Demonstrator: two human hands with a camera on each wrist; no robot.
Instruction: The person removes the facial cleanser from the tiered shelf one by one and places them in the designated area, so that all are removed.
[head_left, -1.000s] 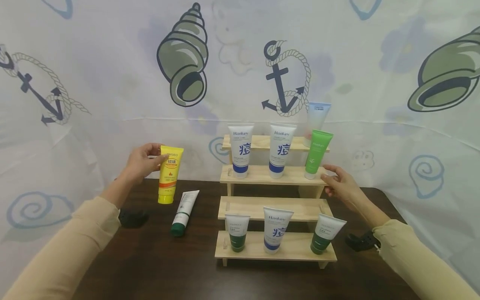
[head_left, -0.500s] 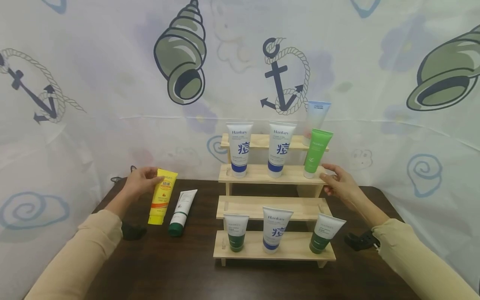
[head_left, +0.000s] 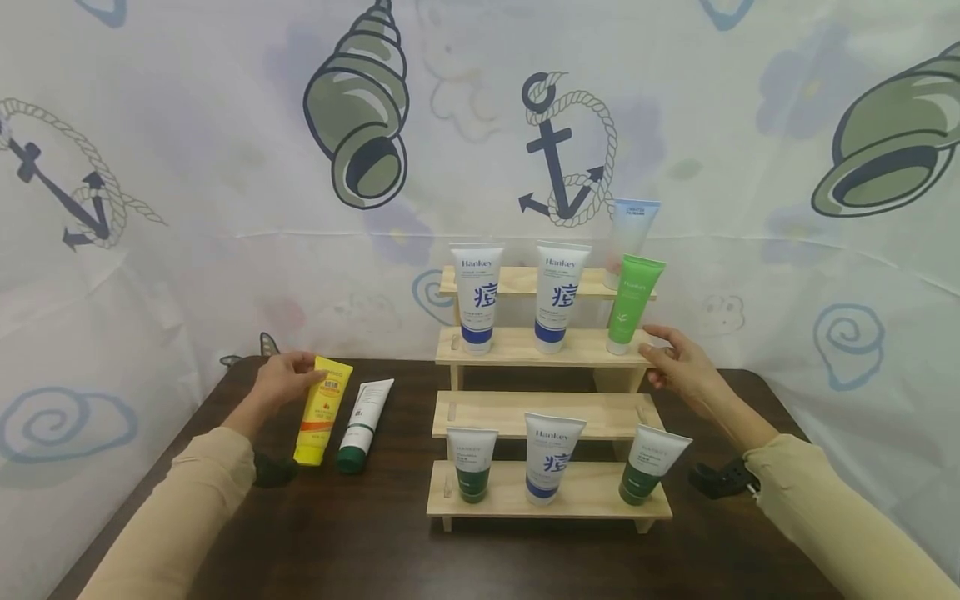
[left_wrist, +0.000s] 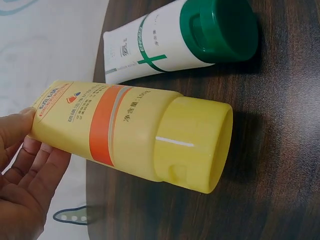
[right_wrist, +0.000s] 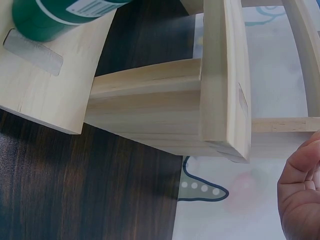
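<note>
My left hand (head_left: 283, 382) pinches the flat end of a yellow tube (head_left: 322, 412), whose cap points down toward the dark table. In the left wrist view, the cap hangs close over the wood; whether it touches cannot be told. Beside it lies a white tube with a green cap (left_wrist: 220, 30). At the other side, my right hand (head_left: 681, 367) grips the right end of an upper board of the tiered wooden display rack (head_left: 517, 412). A green tube (head_left: 633, 302) stands just left of those fingers. The right wrist view cuts off most of this hand.
Two white-and-blue tubes (head_left: 477, 292) share the green tube's board. A pale blue tube (head_left: 630, 229) stands behind, on the top board. The bottom board bears a small green-and-white tube (head_left: 472, 462), a white-and-blue tube (head_left: 553, 454) and a tilted green-and-white tube (head_left: 651, 467). A patterned cloth (head_left: 300, 167) hangs behind.
My left hand has lowered the yellow tube from above the table to close over it, left of the white tube. The right hand has stayed at the rack.
</note>
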